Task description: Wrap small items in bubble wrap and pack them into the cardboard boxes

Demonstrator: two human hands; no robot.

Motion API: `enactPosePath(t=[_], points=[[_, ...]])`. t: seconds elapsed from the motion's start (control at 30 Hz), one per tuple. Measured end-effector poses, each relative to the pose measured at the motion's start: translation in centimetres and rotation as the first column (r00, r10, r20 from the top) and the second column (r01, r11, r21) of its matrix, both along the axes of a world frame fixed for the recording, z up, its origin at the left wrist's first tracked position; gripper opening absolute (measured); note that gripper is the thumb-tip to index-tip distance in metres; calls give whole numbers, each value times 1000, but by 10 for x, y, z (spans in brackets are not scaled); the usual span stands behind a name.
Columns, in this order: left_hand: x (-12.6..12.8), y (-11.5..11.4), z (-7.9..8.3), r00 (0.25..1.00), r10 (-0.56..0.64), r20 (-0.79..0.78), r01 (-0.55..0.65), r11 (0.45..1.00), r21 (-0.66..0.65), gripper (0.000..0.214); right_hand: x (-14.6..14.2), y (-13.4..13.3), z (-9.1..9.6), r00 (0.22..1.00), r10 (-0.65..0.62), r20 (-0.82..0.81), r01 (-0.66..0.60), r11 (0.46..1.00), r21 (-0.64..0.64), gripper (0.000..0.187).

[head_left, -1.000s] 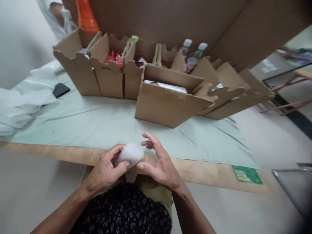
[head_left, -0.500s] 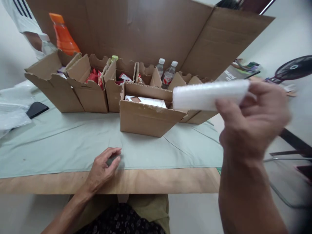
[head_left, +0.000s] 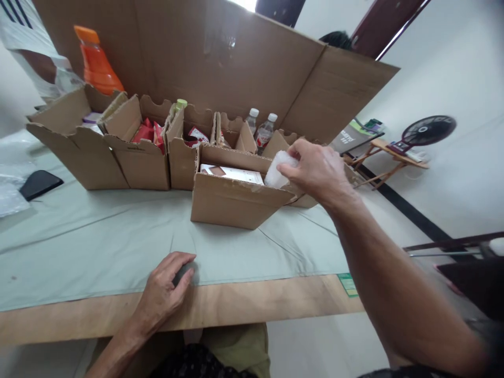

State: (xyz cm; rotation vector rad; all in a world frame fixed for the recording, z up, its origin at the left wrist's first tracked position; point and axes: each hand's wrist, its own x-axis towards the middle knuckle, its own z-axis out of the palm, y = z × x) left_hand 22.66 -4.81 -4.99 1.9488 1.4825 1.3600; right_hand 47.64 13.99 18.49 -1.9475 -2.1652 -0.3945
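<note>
My right hand point(head_left: 315, 170) reaches over the front cardboard box point(head_left: 232, 202) and grips a white bubble-wrapped bundle point(head_left: 276, 172) at the box's right inner corner. A flat white and brown packet point(head_left: 230, 173) lies inside that box. My left hand point(head_left: 165, 289) rests at the near table edge, its fingers curled over a small dark object point(head_left: 183, 272) on the pale green cloth point(head_left: 98, 236).
A row of open cardboard boxes point(head_left: 129, 152) holds red packets and other goods, with two water bottles point(head_left: 262, 128) behind. An orange bottle point(head_left: 94, 63) and a big cardboard sheet point(head_left: 236, 58) stand at the back. A black phone point(head_left: 37, 184) lies left. A fan point(head_left: 427, 131) stands right.
My right hand has carried the white bundle from up near the camera forward and down into the front box. My left hand stays on the table edge.
</note>
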Motion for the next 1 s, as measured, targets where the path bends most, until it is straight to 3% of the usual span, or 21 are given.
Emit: enactPosePath(t=[0.17,0.3,0.5,0.63,0.8,0.87,0.93,1.0], points=[[-1,0,-1,1000,-6,1,6,1000,17,18,1,15,-10,999,-1,-38,-4,989,-147,35],[-1,0,0,1000,-13,13,13,1000,-8,19,12,16,-10,997,-6,-81,-18,959,-284,29],[-1,0,2,1000,-11,9,11,1000,-23,18,3,15,-14,993,-55,104,70,986,-153,5],[0,1,1,1000,-4,3,4,1000,2,17,-9,25,-20,996,-5,86,21,982,-189,6],[1,-3,1,1000,5,-5,-5,1000,-10,16,5,27,-17,985,161,-68,-174,936,-307,15],[0,-6,6,999,32,3,-31,999,-30,17,19,10,-16,968,197,-157,-231,944,-234,22],[-2,-6,16,995,97,13,-96,993,-66,20,38,-15,-20,936,214,-278,-233,972,-36,26],[-7,0,30,980,195,30,-189,973,-130,29,58,-41,-31,880,221,-420,-155,970,186,26]])
